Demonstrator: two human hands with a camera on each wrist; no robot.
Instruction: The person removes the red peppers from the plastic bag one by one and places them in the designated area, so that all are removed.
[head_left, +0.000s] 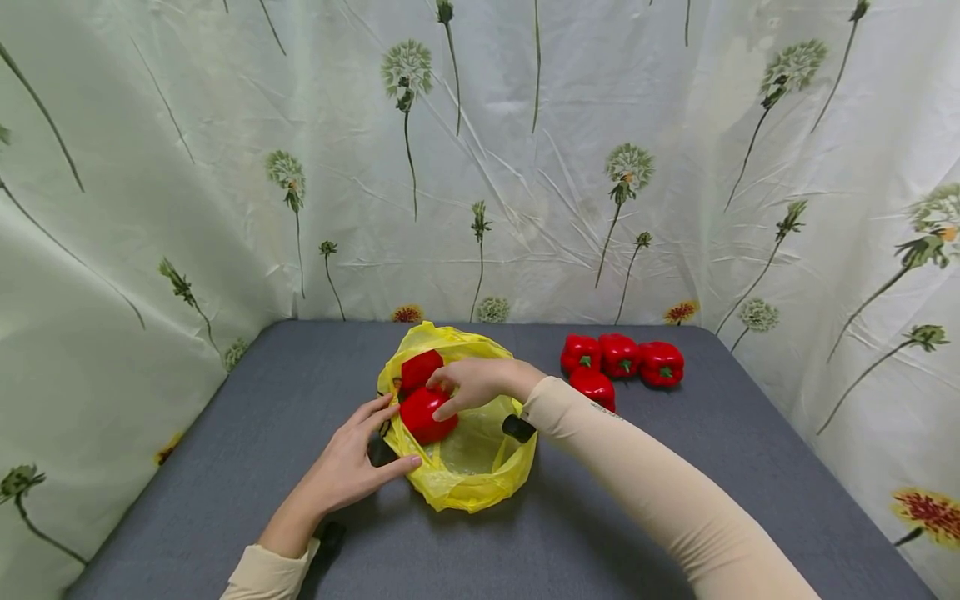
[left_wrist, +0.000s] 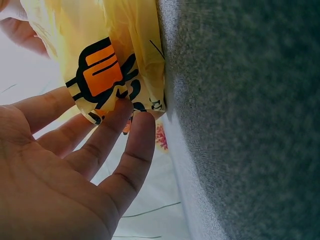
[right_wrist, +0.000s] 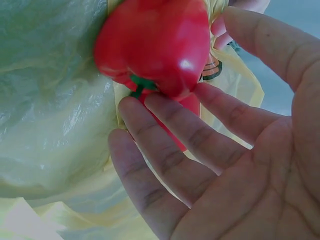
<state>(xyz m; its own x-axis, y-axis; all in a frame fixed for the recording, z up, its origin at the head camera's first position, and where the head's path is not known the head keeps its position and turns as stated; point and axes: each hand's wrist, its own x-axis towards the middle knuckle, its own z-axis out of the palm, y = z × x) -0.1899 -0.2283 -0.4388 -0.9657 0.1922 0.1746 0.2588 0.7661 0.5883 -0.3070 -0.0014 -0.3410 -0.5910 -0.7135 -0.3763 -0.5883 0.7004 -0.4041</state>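
A yellow plastic bag (head_left: 480, 492) with a wide mouth stands on the grey table. Inside, against its left wall, lie two red bell peppers, the nearer pepper (head_left: 426, 419) in front of the farther pepper (head_left: 420, 371). My right hand (head_left: 480, 385) reaches into the bag, its fingers extended at the nearer pepper, whose green stem (right_wrist: 142, 85) shows in the right wrist view. My left hand (head_left: 352, 458) is spread along the bag's left side. In the left wrist view its fingertips (left_wrist: 141, 122) rest at the printed bag wall (left_wrist: 112, 30).
Several red bell peppers sit at the table's back right, among them the rightmost pepper (head_left: 661, 364) and the nearest one (head_left: 592, 389), partly behind the right sleeve (head_left: 645, 467). A flower-printed curtain (head_left: 525, 167) hangs behind the grey table (head_left: 300, 375).
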